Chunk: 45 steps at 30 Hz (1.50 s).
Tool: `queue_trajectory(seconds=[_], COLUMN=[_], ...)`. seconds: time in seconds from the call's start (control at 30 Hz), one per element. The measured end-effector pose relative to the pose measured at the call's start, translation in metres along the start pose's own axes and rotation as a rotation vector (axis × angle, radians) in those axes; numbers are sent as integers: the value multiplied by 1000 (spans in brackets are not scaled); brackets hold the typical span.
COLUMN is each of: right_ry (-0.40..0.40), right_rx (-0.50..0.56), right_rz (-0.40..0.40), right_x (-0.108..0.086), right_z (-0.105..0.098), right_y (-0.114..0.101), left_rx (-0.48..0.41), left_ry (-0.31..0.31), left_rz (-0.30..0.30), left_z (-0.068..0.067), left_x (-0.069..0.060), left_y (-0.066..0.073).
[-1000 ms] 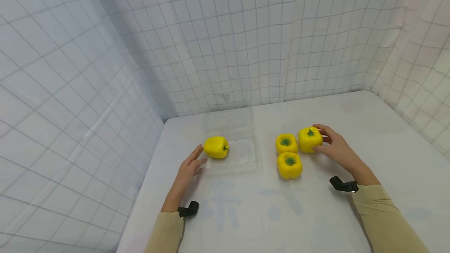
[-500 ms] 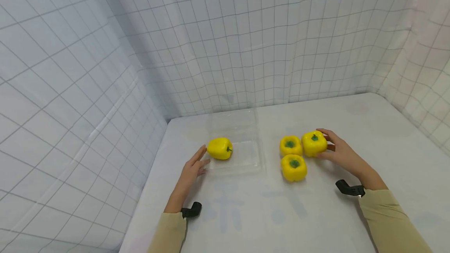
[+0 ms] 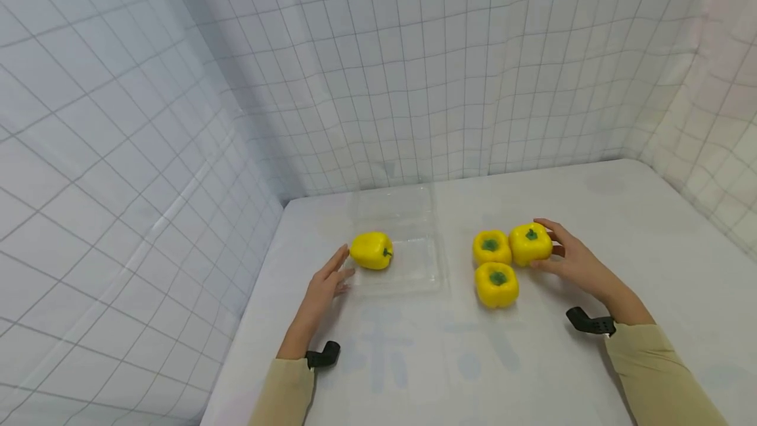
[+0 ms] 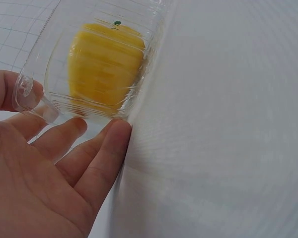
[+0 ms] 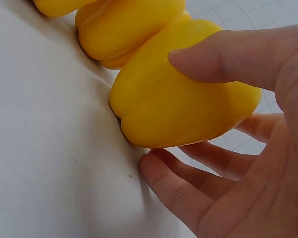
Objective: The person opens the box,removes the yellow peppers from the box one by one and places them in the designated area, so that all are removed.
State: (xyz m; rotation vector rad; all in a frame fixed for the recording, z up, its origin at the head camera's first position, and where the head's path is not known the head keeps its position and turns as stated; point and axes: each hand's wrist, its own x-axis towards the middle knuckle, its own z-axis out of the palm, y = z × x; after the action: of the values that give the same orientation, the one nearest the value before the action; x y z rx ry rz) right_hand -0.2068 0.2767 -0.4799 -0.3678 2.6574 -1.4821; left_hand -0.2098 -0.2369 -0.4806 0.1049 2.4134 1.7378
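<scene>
In the head view, my right hand grips a yellow bell pepper, slightly tilted; the thumb lies on its near side and fingers reach round the other. Two more bell peppers stand stem up just left of it, one behind and one in front. On the left, a clear plastic clamshell box lies with its lid folded back, and a bell pepper rests on its side inside. My left hand touches the box's left wall with relaxed fingers; the left wrist view shows the fingertips against it.
A white cloth covers the table. Grid-patterned curtains stand along the back and both sides. Each wrist carries a black camera mount, one left and one right.
The bell pepper in my right hand has tipped slightly from upright. My left hand stays at the box. The whole head view has shifted a little.
</scene>
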Motion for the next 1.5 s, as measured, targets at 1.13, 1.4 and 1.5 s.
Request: queue_trajectory(seconds=[1.13,1.4,1.5], right_ry=[60,106,127], right_rx=[-8,-37,-40], right_rz=[-61,-60,-38], right_x=[-14,-14,-14], right_z=[-21,-29,-32], right_y=[-14,-25,-33], left_rx=[24,17,14], left_ry=[13,12,19], left_rz=[38,20,12], left_z=[3,4,5], left_x=[7,7,7], left_y=[-6,-3,-4])
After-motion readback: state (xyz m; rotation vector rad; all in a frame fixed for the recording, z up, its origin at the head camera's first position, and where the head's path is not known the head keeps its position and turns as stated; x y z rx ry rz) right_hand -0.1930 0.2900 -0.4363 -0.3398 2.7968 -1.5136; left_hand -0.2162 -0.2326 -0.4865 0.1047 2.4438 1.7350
